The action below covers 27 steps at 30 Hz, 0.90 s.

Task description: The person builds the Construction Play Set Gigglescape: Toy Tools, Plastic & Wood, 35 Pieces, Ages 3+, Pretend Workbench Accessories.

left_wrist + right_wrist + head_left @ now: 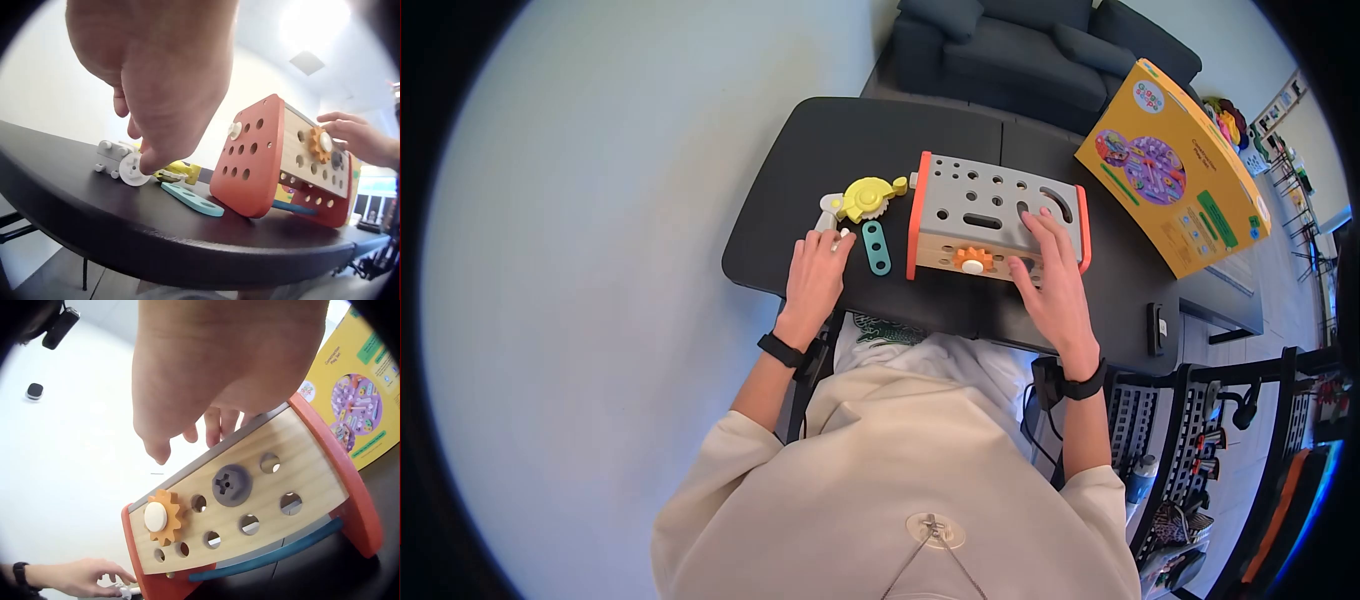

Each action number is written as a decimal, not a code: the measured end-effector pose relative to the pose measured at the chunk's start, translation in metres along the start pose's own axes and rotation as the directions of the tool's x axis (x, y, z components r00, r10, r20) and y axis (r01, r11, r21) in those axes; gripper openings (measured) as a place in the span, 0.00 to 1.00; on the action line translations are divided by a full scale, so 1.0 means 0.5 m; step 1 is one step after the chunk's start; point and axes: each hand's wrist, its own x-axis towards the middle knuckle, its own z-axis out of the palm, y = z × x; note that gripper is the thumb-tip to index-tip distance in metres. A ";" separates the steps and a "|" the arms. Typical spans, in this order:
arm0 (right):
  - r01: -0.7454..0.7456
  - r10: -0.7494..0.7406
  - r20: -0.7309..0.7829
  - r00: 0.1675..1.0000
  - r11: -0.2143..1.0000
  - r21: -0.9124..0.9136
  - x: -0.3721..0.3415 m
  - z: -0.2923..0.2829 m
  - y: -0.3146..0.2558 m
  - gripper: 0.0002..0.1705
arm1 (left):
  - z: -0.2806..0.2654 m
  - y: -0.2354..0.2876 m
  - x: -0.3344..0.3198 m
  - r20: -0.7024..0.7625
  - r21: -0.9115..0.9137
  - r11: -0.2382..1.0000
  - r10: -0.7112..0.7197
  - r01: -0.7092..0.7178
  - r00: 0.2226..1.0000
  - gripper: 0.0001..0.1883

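Note:
My left hand [815, 277] has curled fingers at the table's left; in the left wrist view its fingertips pinch the edge of a white round piece [133, 171]. Beside it lie a yellow toothed piece [866, 198] and a teal strip with holes [877, 248]. A toy box with a grey perforated top [948, 190] stands right of them, an orange gear [172, 520] and grey bolt head [234, 486] on its wooden front. My right hand [1060, 300] is open over the box's front right edge, fingers spread on the top; its exact contact is unclear.
A yellow printed carton [1200, 215] stands on the right of the black table [850, 130]. A small black object [1156, 330] lies near the right edge. Dark shelving [1180, 450] is at the lower right, and a sofa [1020, 65] stands behind.

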 end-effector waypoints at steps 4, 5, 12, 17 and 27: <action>-0.044 0.044 -0.013 0.999 0.999 0.022 -0.006 -0.010 0.002 0.31 | -0.003 -0.015 0.013 -0.044 0.068 0.995 0.074 -0.071 0.996 0.23; -0.046 0.046 -0.013 0.999 0.999 0.021 -0.007 -0.014 0.003 0.31 | -0.001 -0.018 0.014 -0.066 0.078 0.991 0.118 -0.112 0.991 0.22; -0.041 0.042 -0.043 0.998 0.999 0.022 -0.013 -0.026 0.013 0.29 | 0.010 -0.030 0.023 -0.021 0.079 0.983 0.170 -0.167 0.985 0.19; -0.046 0.047 -0.055 0.997 0.999 0.019 -0.014 -0.044 0.009 0.29 | -0.072 0.020 0.060 -0.090 -0.433 0.898 -0.126 0.076 0.988 0.19; -0.014 0.022 -0.115 0.993 0.998 0.063 0.030 -0.125 0.027 0.20 | -0.250 0.145 0.237 -0.003 -0.970 0.243 -0.065 0.013 0.998 0.19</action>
